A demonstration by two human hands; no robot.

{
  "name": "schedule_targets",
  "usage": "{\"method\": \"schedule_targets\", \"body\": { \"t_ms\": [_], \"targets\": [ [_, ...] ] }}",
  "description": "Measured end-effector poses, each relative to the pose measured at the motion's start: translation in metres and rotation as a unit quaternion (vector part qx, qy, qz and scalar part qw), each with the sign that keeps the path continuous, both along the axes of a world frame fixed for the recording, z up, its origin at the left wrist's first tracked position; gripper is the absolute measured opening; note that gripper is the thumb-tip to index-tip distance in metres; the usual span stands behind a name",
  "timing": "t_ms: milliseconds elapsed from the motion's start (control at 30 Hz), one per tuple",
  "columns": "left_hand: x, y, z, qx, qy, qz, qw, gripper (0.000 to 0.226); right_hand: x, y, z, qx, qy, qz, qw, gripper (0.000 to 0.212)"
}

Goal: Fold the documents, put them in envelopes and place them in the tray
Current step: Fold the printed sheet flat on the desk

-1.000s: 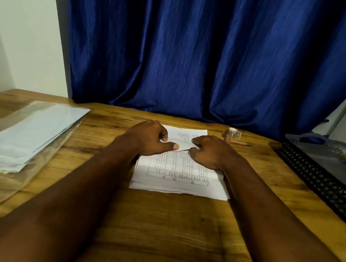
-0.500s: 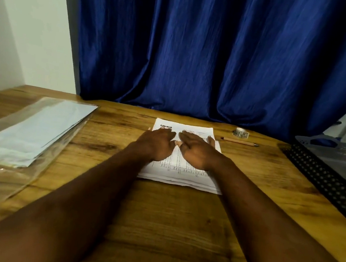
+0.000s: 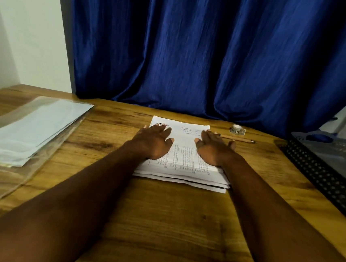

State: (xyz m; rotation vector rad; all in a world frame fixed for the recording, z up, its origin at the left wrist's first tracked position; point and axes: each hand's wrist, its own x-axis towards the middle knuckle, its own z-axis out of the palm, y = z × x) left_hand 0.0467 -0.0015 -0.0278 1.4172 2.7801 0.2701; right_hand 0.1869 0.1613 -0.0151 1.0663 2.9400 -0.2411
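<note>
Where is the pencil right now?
In the head view, the pencil lies on the table right of the paper stack, just past the right hand, with the tape roll behind it.

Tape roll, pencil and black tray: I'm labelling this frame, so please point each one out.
tape roll (image 3: pixel 237 129), head view, its patterned outer side.
pencil (image 3: pixel 242 139), head view, middle of the wooden shaft.
black tray (image 3: pixel 319 178), head view, its perforated near wall.

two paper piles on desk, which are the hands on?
The printed document stack at centre: left hand and right hand press flat on it. The plain envelope pile at left, in clear plastic, lies untouched.
</note>
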Motion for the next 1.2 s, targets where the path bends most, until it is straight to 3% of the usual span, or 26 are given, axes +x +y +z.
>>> {"method": "schedule_targets", "body": {
  "t_ms": [200,500,633,867,1033,1133,1200],
  "targets": [
    [-0.006,-0.004,0.008,0.106,-0.029,-0.007,0.994,0.093,0.005,0.004,-0.006,0.019,0.085,0.026,0.996,0.081],
    [-0.012,-0.008,0.013,0.060,-0.049,-0.030,0.997,0.092,0.003,0.012,-0.006,-0.001,0.077,0.086,0.993,0.116],
    [-0.013,-0.012,0.016,0.127,-0.080,-0.050,0.987,0.091,0.007,0.008,-0.003,0.020,0.099,0.097,0.990,0.101],
    [-0.015,-0.014,0.015,0.268,-0.055,-0.082,0.958,0.080,0.008,0.006,0.000,0.106,0.221,0.114,0.963,0.098],
    [-0.019,-0.011,0.022,0.314,0.058,-0.086,0.944,0.040,0.005,0.000,0.008,0.248,0.287,0.122,0.917,0.050],
    [-0.017,-0.013,0.025,0.339,0.080,-0.075,0.934,0.021,0.007,0.001,0.009,0.231,0.324,0.123,0.909,0.025],
    [-0.014,-0.014,0.027,0.341,0.096,-0.072,0.932,0.015,0.009,0.003,0.009,0.222,0.327,0.118,0.911,0.022]
  ]
}}
